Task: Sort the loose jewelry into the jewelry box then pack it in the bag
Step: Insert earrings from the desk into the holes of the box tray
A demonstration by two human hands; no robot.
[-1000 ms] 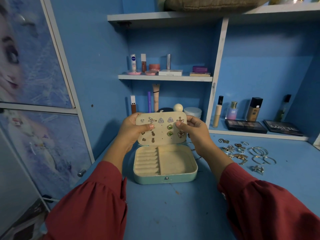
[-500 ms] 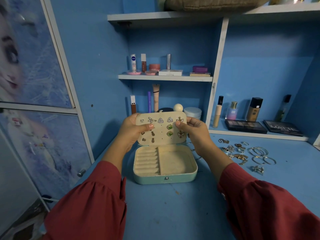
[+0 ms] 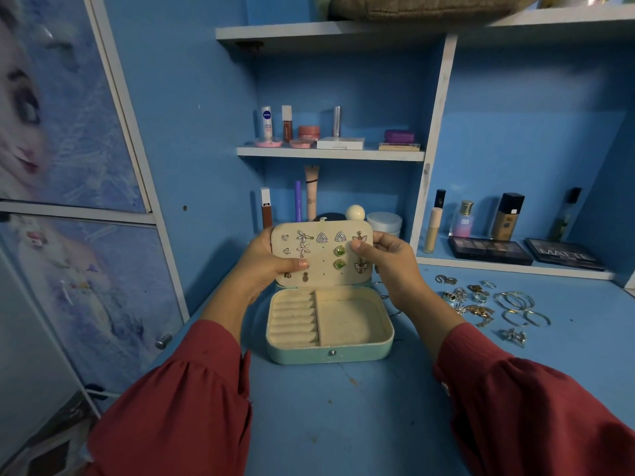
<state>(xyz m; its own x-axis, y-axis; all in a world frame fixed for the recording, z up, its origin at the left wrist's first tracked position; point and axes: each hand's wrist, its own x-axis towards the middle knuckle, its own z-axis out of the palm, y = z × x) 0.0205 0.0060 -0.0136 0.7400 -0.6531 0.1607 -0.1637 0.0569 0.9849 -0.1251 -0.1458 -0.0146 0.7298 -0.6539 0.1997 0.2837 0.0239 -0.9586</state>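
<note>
We hold the raised cream lid point(image 3: 321, 255) of the small mint-green jewelry box point(image 3: 330, 352) on the blue worktop point(image 3: 343, 424), left hand point(image 3: 264, 266) and right hand point(image 3: 388, 266) each in a closed grip on its side edges, and we judge it light but hinged, so the base is the safer hold, while the loose silver and gold jewelry point(image 3: 488, 304) beside it looks tiny and slippery.

Open jewelry box point(image 3: 330, 352) on a blue desk point(image 3: 343, 424)

Both hands hold its raised lid point(image 3: 321, 254), studded with earrings: left hand point(image 3: 264, 266) grips the left edge, right hand point(image 3: 388, 266) the right. Loose jewelry point(image 3: 488, 304) lies to the right.
</note>
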